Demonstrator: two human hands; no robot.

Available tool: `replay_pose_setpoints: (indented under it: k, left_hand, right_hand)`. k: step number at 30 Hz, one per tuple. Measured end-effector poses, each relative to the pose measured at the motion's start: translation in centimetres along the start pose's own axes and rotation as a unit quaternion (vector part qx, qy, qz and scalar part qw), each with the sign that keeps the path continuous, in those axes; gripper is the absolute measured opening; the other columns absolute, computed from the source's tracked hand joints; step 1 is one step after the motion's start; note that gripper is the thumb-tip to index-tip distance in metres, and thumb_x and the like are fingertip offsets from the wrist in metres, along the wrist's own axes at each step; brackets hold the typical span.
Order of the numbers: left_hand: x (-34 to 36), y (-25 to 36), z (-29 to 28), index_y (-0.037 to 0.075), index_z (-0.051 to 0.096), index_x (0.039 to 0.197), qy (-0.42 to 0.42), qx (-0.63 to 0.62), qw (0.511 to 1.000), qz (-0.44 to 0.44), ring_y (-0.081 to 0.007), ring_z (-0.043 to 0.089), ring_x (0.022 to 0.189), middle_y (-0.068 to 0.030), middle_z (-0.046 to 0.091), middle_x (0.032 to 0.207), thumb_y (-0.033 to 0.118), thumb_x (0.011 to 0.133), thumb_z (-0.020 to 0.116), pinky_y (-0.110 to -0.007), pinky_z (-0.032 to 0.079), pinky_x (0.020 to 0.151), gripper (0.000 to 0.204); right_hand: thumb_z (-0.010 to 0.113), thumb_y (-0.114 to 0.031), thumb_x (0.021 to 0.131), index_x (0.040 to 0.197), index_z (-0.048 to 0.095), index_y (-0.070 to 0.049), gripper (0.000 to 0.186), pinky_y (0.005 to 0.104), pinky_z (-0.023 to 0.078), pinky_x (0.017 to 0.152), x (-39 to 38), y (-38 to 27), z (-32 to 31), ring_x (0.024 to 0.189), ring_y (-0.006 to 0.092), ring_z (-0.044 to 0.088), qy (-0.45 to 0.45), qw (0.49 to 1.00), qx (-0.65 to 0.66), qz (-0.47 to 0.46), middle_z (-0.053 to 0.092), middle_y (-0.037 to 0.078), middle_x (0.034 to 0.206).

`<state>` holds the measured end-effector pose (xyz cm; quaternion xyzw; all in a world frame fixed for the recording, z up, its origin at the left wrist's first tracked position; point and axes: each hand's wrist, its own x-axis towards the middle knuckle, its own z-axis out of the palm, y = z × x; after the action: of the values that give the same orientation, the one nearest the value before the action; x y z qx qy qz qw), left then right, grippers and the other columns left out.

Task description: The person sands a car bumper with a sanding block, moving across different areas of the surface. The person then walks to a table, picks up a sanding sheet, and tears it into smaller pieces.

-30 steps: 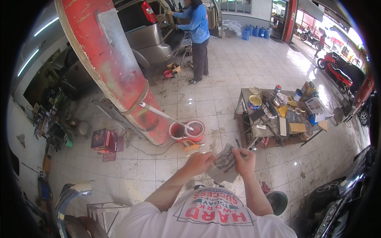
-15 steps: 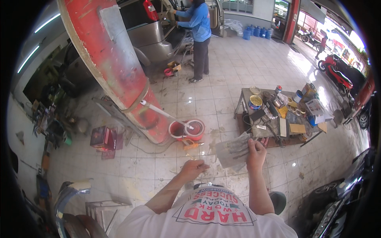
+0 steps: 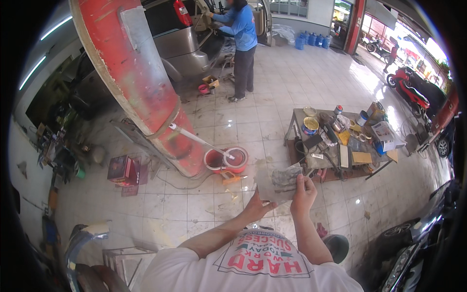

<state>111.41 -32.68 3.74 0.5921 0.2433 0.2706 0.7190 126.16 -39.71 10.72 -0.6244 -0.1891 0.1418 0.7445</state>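
Note:
A thin, greyish sheet with dark smudges [image 3: 280, 181] is held up in front of my chest; I cannot make out its material. My right hand [image 3: 302, 193] pinches its right edge between thumb and fingers. At the lower left corner, my left hand [image 3: 256, 208] has its fingers against the sheet and its thumb toward the lower edge. Part of the left fingers is hidden by the sheet. Just beyond it stand red buckets [image 3: 238, 168], and an orange-handled tool [image 3: 232, 178] lies on the floor beside them.
A cluttered worktable [image 3: 297, 119] with cans, tape rolls and papers stands ahead to the right. A red pillar [image 3: 146, 82] rises at left, near a red box [image 3: 122, 170]. A person in blue [image 3: 244, 29] works at a vehicle [image 3: 182, 48]. A dark car [image 3: 413, 243] is at right.
My left hand has moved right and up to the sheet and now grips its corner. The sheet and my right hand have shifted slightly left.

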Motion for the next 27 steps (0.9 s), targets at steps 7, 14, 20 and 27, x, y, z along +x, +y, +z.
replay_pose_setpoints:
  k: [7,14,20,27]
  left_hand:
    - [1.0,-0.8,0.0,0.0,0.032,0.153,0.066,0.0,0.997,0.025,-0.0255,0.051,0.132,-0.0182,0.055,0.141,0.035,0.099,0.07,-0.037,0.042,0.11,0.075]
    - [0.8,-2.3,0.4,0.0,0.046,0.147,0.061,0.076,0.995,-0.011,-0.0274,0.052,0.132,-0.014,0.057,0.142,0.041,0.103,0.061,-0.038,0.037,0.112,0.062]
    - [1.6,-1.2,-0.1,0.003,0.048,0.144,0.137,-0.015,0.99,-0.01,-0.024,0.06,0.12,-0.0104,0.061,0.133,0.034,0.104,0.061,-0.037,0.046,0.102,0.052]
    - [2.6,0.3,-2.9,0.006,0.045,0.147,0.17,-0.43,0.886,0.028,-0.0298,0.053,0.134,-0.0101,0.054,0.145,0.007,0.097,0.054,-0.049,0.042,0.114,0.051]
  right_hand:
    - [0.067,-0.02,0.101,0.082,0.065,0.002,0.029,0.0257,0.042,0.072,-1.1,1.0,-0.1,0.075,0.0068,0.05,-0.023,0.998,-0.053,0.02,0.062,-0.001,0.076]
    - [0.07,-0.021,0.1,0.086,0.069,0.002,0.027,0.0247,0.043,0.071,-1.7,1.5,0.1,0.075,0.0066,0.054,-0.016,0.998,-0.063,-0.005,0.066,0.001,0.078]
    - [0.073,-0.019,0.097,0.099,0.073,0.005,0.024,0.0249,0.047,0.077,-1.6,1.7,-0.2,0.081,0.0086,0.06,-0.017,0.999,-0.038,0.024,0.072,0.004,0.087]
    - [0.072,-0.004,0.092,0.118,0.067,0.005,0.029,0.0304,0.05,0.094,2.0,-0.6,-2.3,0.109,0.0165,0.064,0.028,0.99,-0.092,-0.108,0.069,0.013,0.118]
